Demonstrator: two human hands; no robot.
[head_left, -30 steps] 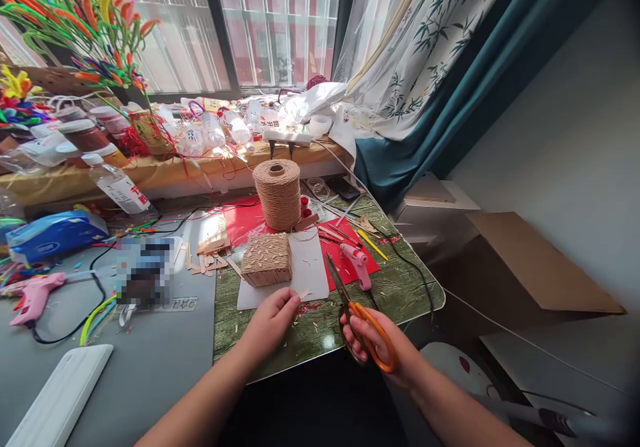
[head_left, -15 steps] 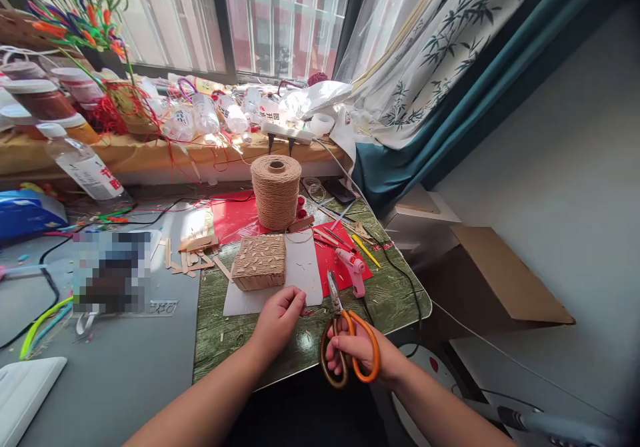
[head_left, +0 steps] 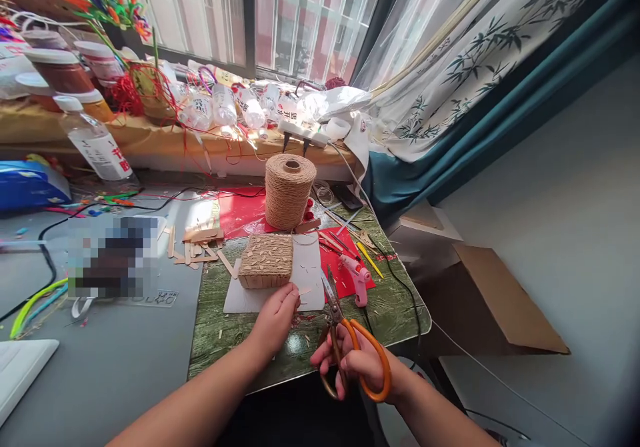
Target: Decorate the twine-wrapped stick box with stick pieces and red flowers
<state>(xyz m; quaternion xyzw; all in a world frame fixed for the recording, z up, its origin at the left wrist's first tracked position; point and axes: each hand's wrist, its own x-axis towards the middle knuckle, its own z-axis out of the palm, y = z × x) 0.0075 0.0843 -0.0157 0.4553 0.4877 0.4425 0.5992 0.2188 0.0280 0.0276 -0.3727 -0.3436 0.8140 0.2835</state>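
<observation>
My right hand (head_left: 357,360) has its fingers in the loops of a pair of scissors (head_left: 336,310) with orange and brown handles. The blades point away from me, slightly parted. My left hand (head_left: 277,310) is closed in a pinch at the front edge of the white sheet; whatever is between the fingertips is too small to make out. Just beyond it sits a small twine-wrapped box (head_left: 266,261), with pale chips scattered over its top. Behind the box stands a big spool of twine (head_left: 289,193). A pink glue gun (head_left: 357,277) lies right of the scissors.
Wooden craft sticks (head_left: 195,247) lie left of the box. A yellow pen (head_left: 370,260) and a black cable (head_left: 407,293) are at the right. Bottles and jars crowd the windowsill (head_left: 170,143). An open cardboard box (head_left: 510,300) stands beyond the table's right edge.
The scissor blades have parted slightly as my right hand's fingers spread. My left hand, still pinched, has come a little closer to the twine-wrapped box. The whole view has shifted slightly.
</observation>
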